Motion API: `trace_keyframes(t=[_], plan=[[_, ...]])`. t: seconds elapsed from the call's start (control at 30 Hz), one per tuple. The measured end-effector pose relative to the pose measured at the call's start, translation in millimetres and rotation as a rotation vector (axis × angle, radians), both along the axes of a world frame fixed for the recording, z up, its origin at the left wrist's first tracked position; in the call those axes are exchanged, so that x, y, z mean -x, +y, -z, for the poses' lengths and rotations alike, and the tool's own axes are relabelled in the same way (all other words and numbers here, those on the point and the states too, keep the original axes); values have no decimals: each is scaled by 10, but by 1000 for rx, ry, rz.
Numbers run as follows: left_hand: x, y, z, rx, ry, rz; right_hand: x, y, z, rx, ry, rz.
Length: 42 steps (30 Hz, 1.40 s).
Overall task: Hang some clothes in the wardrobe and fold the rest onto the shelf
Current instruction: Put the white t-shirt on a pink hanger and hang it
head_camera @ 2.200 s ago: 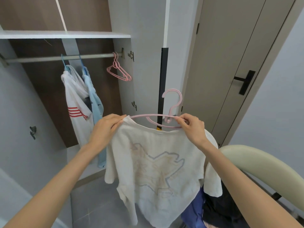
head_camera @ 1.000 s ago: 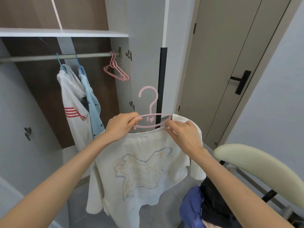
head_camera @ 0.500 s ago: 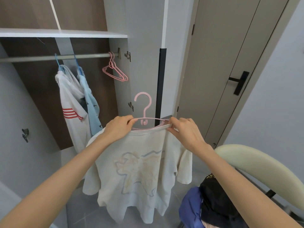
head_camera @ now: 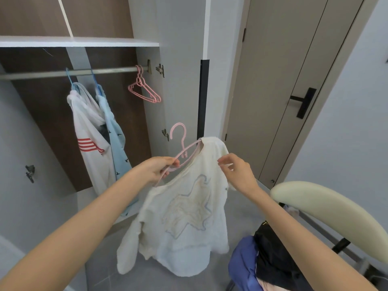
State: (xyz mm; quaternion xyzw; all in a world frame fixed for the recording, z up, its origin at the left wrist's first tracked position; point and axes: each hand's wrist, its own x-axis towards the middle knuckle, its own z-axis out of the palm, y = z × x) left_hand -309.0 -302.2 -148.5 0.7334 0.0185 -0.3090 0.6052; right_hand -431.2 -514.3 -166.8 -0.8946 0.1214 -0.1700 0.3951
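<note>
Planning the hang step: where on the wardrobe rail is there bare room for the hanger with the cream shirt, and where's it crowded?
Bare rail between the light blue garment and the empty pink hangers; another bare stretch left of the striped white shirt. Crowded: the two garments hang side by side; the pink hangers take the rail's right end.

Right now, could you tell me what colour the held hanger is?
The hanger is pale pink, seen best in the head view.

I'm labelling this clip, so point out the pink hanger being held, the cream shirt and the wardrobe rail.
pink hanger (head_camera: 183,143), head view, stem under the hook.
cream shirt (head_camera: 189,208), head view, middle of the chest print.
wardrobe rail (head_camera: 117,70), head view, bare bar between hangers.
</note>
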Motion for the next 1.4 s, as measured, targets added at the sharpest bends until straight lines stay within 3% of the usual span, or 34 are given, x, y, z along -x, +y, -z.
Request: trace_keyframes(t=[0.1,0.17,0.3,0.4,0.47,0.63,0.73,0.87,1.0,1.13,1.3,1.4], plan=[[29,-88,9,380,330,-68,10,24,-51,-147,36,17],[28,-178,24,469,386,-63,48,66,-91,-204,104,-40],[197,-388,22,268,260,119,167,218,-190,-256,287,-231],[372,-588,15,148,159,205,239,314,-202,-86,433,-316],[458,-712,-1,124,124,232,269,314,-141,68,430,-283],[550,-894,-148,175,75,288,424,13,-93,213,280,-29],[497,-927,-178,142,-208,240,562,-257,-153,286,145,176],[304,-926,27,-36,-698,-9,756,-557,-298,325,3,299],[165,-947,229,-307,-976,151,950,-770,-482,251,-49,401],[223,-1013,237,-200,-1123,334,1069,-867,-567,118,-33,523],[263,-1030,183,-183,-1204,339,1178,-901,-542,44,-12,576],[276,-1003,113,-103,-1159,355,1199,-857,-543,14,-30,589]])
